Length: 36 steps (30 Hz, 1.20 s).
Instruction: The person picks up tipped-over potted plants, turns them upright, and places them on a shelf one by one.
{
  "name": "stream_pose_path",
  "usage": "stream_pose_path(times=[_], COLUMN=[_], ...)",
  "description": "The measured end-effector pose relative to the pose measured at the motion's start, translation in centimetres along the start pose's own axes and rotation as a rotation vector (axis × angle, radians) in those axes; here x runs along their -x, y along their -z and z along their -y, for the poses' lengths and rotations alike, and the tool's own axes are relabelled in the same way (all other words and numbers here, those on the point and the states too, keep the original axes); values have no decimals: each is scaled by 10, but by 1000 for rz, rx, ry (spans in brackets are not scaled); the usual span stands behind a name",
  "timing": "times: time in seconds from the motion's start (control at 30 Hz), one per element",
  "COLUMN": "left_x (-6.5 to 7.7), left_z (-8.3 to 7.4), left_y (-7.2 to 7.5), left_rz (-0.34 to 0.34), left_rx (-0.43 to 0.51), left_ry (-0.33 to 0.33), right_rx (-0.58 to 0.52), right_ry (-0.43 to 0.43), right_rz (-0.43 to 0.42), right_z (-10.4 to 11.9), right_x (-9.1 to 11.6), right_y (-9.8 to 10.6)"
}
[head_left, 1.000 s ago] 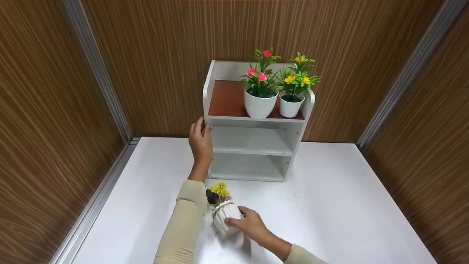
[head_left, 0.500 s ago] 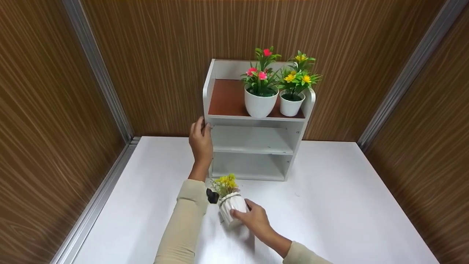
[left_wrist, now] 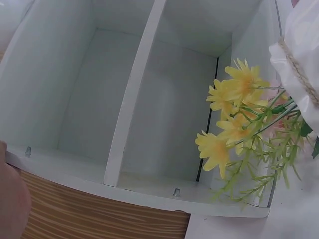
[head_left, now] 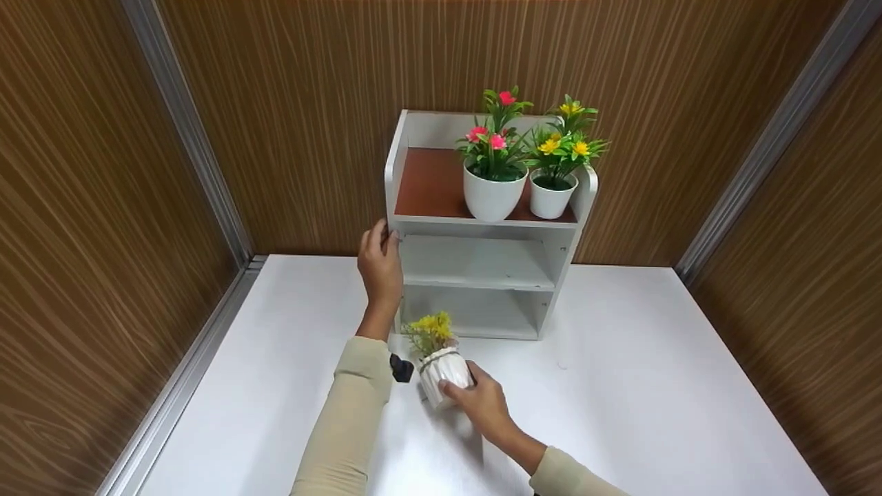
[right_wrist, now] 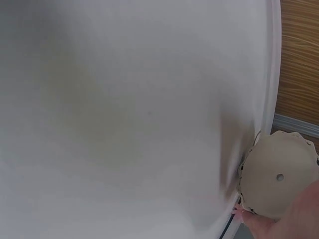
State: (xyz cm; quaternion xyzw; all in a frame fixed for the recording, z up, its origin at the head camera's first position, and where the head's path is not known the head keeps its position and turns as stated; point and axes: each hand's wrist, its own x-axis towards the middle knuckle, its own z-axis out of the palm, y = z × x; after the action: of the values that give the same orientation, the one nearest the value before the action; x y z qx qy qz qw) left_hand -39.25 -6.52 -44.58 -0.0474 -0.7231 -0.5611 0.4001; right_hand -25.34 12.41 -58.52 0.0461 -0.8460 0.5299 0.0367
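Observation:
My right hand (head_left: 482,403) grips a white ribbed flowerpot (head_left: 441,379) with a cord tied round its rim, thumb on the near side. The pot tilts up and left in front of the shelf, and yellow flowers (head_left: 433,326) spring from its top. In the right wrist view the pot's round base (right_wrist: 271,169) shows, with a small hole in it. My left hand (head_left: 381,269) holds the left side of a white shelf unit (head_left: 477,286), thumb at the front edge. The left wrist view shows the yellow flowers (left_wrist: 232,119) overlapping the lower compartment.
On the shelf's brown top (head_left: 431,182) stand a white pot with pink flowers (head_left: 494,196) and a smaller white pot with yellow flowers (head_left: 550,200). Two compartments lie below. The white table (head_left: 620,386) meets wood-patterned walls (head_left: 310,138) at the back and sides.
My right hand has carried the flowerpot forward and slightly right, closer to the shelf's lower compartment. My left hand has stayed at the shelf's left side.

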Motion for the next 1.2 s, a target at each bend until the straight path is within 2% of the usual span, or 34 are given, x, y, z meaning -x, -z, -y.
stream_pose_path(times=[0.23, 0.5, 0.7, 0.97, 1.2], left_x=[0, -1, 1, 3, 2], left_z=[-1, -1, -1, 0, 0], left_y=[1, 0, 0, -2, -2], left_rz=[1, -14, -13, -10, -20], left_rx=[21, 14, 27, -22, 7], left_ry=[20, 6, 18, -1, -4], right_rx=[8, 40, 45, 46, 0], right_ry=[20, 67, 52, -30, 7], right_rz=[2, 11, 32, 98, 109], right_z=[-6, -11, -14, -14, -16], right_x=[12, 28, 37, 42, 44], right_y=[3, 0, 4, 18, 28])
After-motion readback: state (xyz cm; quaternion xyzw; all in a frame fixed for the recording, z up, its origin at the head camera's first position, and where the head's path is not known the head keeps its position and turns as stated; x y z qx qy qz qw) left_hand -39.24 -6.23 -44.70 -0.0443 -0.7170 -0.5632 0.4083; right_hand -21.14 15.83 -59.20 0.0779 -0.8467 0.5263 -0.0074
